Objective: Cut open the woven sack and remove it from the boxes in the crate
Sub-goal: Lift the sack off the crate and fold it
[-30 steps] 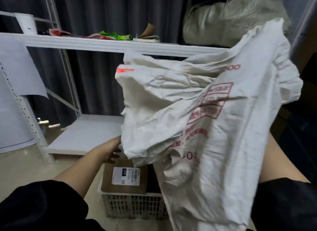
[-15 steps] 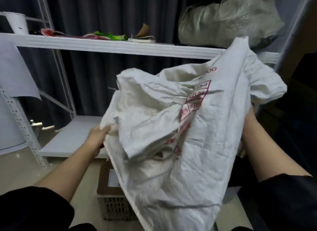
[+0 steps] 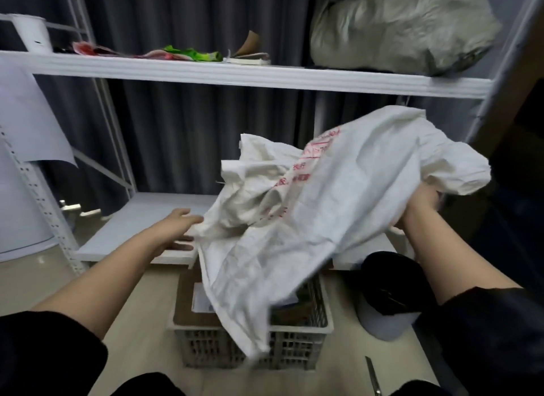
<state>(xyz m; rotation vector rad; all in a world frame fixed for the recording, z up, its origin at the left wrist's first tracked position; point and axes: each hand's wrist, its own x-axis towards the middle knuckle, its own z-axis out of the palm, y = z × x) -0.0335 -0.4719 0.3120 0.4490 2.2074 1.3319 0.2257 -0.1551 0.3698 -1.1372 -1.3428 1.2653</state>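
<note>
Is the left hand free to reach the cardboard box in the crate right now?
Probably yes. The left hand is open and holds nothing, and the box lies just below it, its left part uncovered. The sack, held by the right hand, drapes over the crate's middle only.

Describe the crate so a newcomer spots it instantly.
Start at the white metal shelving against the dark curtain. On the floor before its lowest shelf sits the crate: white plastic with lattice sides, holding a brown cardboard box, the sack dangling over it.
</note>
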